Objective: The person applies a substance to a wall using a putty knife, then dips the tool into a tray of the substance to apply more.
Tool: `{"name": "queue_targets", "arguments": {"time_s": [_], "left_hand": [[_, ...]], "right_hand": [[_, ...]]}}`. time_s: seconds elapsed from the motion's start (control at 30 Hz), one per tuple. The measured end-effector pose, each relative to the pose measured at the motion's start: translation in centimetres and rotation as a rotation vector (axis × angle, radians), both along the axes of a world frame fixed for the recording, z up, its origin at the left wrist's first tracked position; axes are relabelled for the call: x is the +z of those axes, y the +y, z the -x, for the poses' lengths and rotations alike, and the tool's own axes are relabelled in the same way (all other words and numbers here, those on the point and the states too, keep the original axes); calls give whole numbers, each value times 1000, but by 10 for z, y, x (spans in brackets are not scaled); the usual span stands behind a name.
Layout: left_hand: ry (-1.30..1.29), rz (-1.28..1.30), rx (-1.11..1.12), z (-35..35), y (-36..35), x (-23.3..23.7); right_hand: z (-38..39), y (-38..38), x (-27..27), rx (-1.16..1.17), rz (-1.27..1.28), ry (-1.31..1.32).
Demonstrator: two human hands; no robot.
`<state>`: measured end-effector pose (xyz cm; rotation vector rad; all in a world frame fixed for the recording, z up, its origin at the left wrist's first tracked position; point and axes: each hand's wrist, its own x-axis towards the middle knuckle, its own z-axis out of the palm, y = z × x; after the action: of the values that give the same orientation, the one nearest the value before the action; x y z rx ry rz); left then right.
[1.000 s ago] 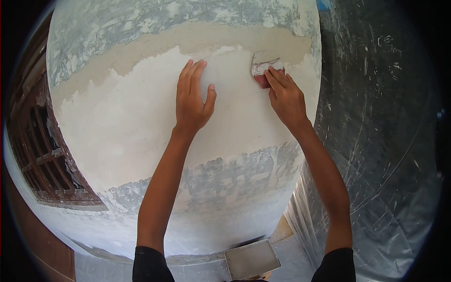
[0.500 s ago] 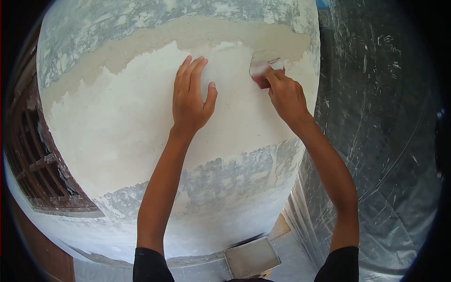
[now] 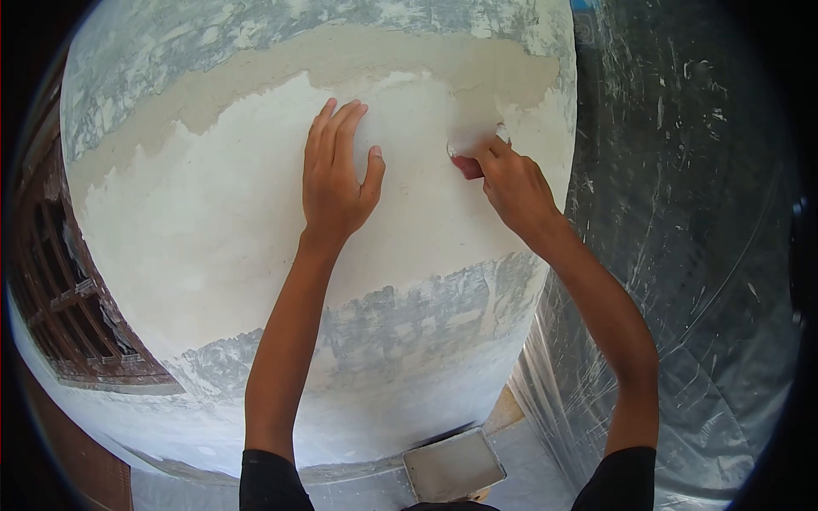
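Observation:
A wall (image 3: 230,230) with a broad white coat fills the middle of the view. A beige damp-looking band (image 3: 341,53) crosses it higher up, and grey patchy areas lie above and below. My left hand (image 3: 335,179) rests against the white coat, fingers stretched upward and thumb apart, holding nothing. To the right, my right hand (image 3: 515,183) is closed on a scraper (image 3: 467,166) with a dark red part, pressed to the wall just below the beige band. Motion blur hides part of its blade, and my fingers cover its grip.
At the left is a brown window frame with bars (image 3: 68,281). Dark plastic sheeting (image 3: 682,221) hangs along the wall's right edge. Below, a rectangular tray (image 3: 453,467) stands near the foot of the wall, with plastic sheeting on the floor.
My right hand has drawn the scraper a short way down the wall. The beige material above it now reaches lower there. My left hand stays on the wall, shifted slightly left in view.

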<state>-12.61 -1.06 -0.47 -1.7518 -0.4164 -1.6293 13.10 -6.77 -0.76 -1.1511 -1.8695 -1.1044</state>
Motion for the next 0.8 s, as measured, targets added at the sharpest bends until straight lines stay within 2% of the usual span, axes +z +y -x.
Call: {"name": "queue_targets", "arguments": {"time_s": [0.33,0.4,0.43,0.53,0.6,0.8], "left_hand": [[17,5,32,1,-1,0],[24,6,45,0,-1,-1],[29,5,55,-1,-2,-1],[40,12,100,-2,-3,-4],[49,23,130,-4,-3,-6],[43,29,290,-9,-2,-11]], "right_hand": [[-4,-8,-40,52,2,-38],[-4,-16,-47,176,-182,-88],[-4,-21,-47,178,-183,-89],[-10,-30,-45,319,-158,-30],[-18,-25,-39,403,-268,17],[-32,-5,-13,441,-293,187]]}}
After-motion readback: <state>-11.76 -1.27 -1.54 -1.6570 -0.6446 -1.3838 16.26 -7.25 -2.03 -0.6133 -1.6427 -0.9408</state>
